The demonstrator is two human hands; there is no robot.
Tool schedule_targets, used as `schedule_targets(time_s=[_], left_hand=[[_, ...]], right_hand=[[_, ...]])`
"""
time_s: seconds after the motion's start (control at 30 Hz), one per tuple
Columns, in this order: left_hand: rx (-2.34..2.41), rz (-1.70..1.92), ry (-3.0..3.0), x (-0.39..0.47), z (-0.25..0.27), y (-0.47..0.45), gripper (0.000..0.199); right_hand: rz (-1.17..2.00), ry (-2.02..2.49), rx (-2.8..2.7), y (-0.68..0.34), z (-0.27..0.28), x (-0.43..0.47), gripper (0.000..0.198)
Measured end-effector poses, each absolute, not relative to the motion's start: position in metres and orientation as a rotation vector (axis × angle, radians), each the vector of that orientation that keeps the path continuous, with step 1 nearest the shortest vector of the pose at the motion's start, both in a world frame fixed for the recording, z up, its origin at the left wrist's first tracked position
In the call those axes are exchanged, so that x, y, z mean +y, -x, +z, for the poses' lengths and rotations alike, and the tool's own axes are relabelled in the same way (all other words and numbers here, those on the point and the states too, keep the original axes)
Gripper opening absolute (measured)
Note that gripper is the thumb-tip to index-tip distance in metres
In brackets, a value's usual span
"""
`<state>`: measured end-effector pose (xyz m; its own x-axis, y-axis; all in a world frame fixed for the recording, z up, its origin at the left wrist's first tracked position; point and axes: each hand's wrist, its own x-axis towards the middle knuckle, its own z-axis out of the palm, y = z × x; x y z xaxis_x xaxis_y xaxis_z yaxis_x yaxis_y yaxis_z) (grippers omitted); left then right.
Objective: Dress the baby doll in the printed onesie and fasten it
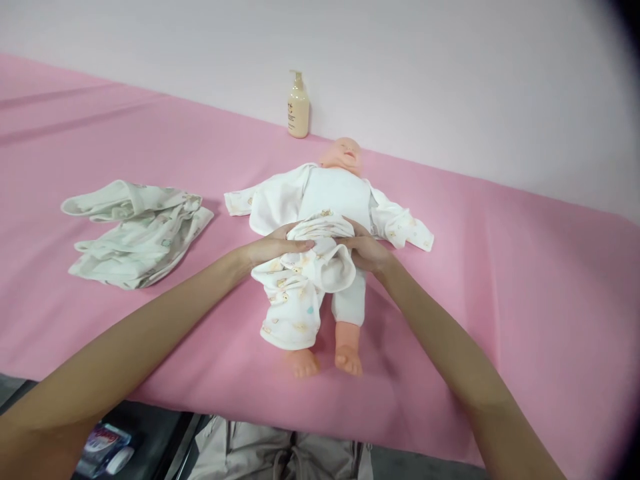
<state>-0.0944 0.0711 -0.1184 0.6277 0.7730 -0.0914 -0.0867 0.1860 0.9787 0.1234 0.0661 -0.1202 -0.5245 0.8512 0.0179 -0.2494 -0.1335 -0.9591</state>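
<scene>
A baby doll [345, 157] lies on its back with its head away from me and its bare feet towards me. Printed white sleeves cover both its arms, and its torso is plain white. A white printed baby garment [295, 307] covers the doll's leg on the left and is bunched up over the hips; the other leg shows plain white cloth. My left hand [273, 247] grips the bunched cloth from the left, thumb on top. From the right, my right hand [367, 248] holds the same bunch, its fingertips partly hidden by folds.
A pink sheet [540, 320] covers the table. Folded printed baby clothes [140, 233] lie to the left. A cream pump bottle [299, 110] stands by the wall behind the doll's head. Below the table edge, a bottle with a white cap [103, 450] lies on a dark surface.
</scene>
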Motion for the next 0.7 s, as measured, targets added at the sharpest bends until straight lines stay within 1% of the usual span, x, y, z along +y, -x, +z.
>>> schedule_targets(time_s=[0.17,0.27,0.33,0.47,0.7], left_hand=[[0.718,0.647,-1.188,0.069,-0.118,0.094,0.067],[0.677,0.633,-1.196,0.07,-0.119,0.095,0.075],[0.63,0.603,-1.228,0.071,-0.12,0.096,0.079],[0.585,0.563,-1.291,0.073,-0.12,0.098,0.073],[0.665,0.472,-1.31,0.074,-0.116,0.102,0.074]], right_hand=[[1.761,0.726,-1.41,-0.124,-0.117,0.065,0.046],[1.759,0.744,-1.554,-0.125,-0.108,0.063,0.06],[1.79,0.777,-1.628,-0.126,-0.103,0.061,0.065],[1.86,0.805,-1.582,-0.126,-0.1,0.06,0.053],[1.831,0.764,-1.519,-0.128,-0.114,0.066,0.046]])
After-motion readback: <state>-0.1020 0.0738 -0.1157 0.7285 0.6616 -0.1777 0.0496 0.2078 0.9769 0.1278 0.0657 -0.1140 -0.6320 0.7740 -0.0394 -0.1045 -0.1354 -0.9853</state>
